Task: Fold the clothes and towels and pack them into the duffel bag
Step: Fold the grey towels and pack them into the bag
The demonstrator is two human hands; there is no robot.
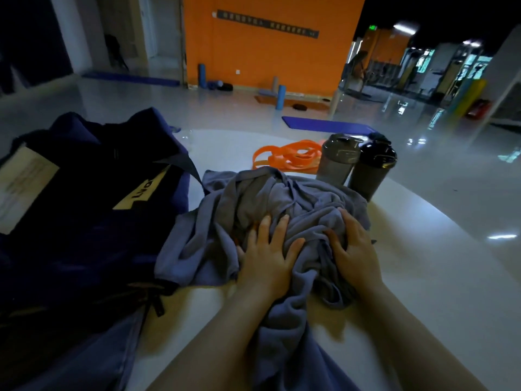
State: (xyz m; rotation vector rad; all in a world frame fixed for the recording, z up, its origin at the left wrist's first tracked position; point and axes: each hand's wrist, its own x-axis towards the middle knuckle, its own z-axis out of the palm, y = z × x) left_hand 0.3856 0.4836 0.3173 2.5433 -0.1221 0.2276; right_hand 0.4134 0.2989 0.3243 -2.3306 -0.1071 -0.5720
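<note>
Crumpled grey-blue soft fabric clothes and towel (pixel 282 198) lie heaped on the white round table (pixel 423 277), under both hands. Left hand (pixel 267 255) presses flat with spread fingers; right hand (pixel 352 246) curls into the folds, gripping cloth. Left of the left hand sits the navy fabric duffel bag (pixel 84 207), open. Likely light, limp and wrinkle-prone; best lifted by 2 corners or a hem.

Single view only: head-worn wide-angle camera, looking forward and steeply down onto the white worktop (pixel 423 277) from close above. Both forearms enter from the bottom edge, very near the lens. Worktop fills the lower and middle frame; floor and orange wall (pixel 267 52) occupy the top, far off. Strong barrel distortion bends the edges. No second view to overlap.
</note>
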